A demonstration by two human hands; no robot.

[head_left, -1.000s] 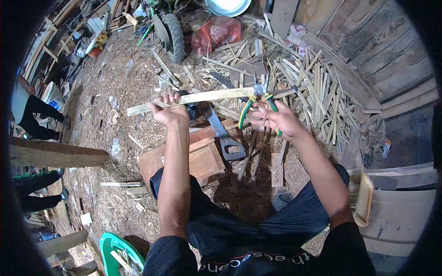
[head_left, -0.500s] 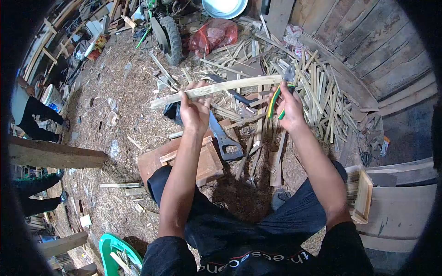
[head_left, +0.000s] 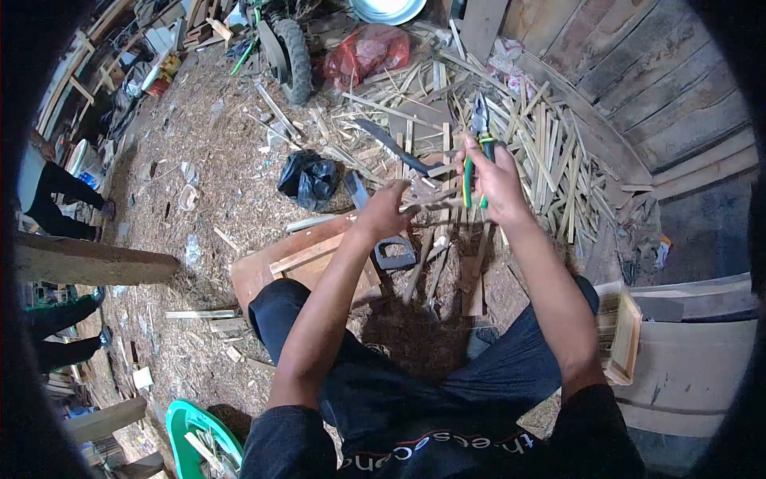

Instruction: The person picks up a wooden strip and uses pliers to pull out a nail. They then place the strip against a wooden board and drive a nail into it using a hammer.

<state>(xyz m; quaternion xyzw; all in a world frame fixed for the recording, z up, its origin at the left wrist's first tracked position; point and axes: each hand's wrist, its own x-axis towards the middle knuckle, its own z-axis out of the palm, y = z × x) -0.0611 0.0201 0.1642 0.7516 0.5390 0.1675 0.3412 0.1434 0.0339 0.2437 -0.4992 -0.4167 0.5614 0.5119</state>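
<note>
My right hand (head_left: 499,182) is closed on pliers (head_left: 481,120) with green, yellow and black handles, their metal jaws pointing up and away. My left hand (head_left: 384,211) is over the handsaw (head_left: 395,254), covering part of it. Its fingers reach toward thin wood strips on the ground, and their tips are blurred, so any hold is unclear. Beyond the hands lies a dark curved blade (head_left: 391,145). A black plastic bag (head_left: 309,180) sits to the left of the saw.
A pile of thin wood strips (head_left: 550,168) lies at right. A brown wooden board (head_left: 259,275) is by my left knee. A green basin (head_left: 182,431) holds offcuts. Two people's legs (head_left: 68,191) (head_left: 68,327) show at far left, beside a thick beam (head_left: 96,259). A wheel (head_left: 294,64) stands ahead.
The long wood strip is no longer held up between my hands. My left hand has moved right and nearer to me. The pliers now point more upright, and the black bag is uncovered.
</note>
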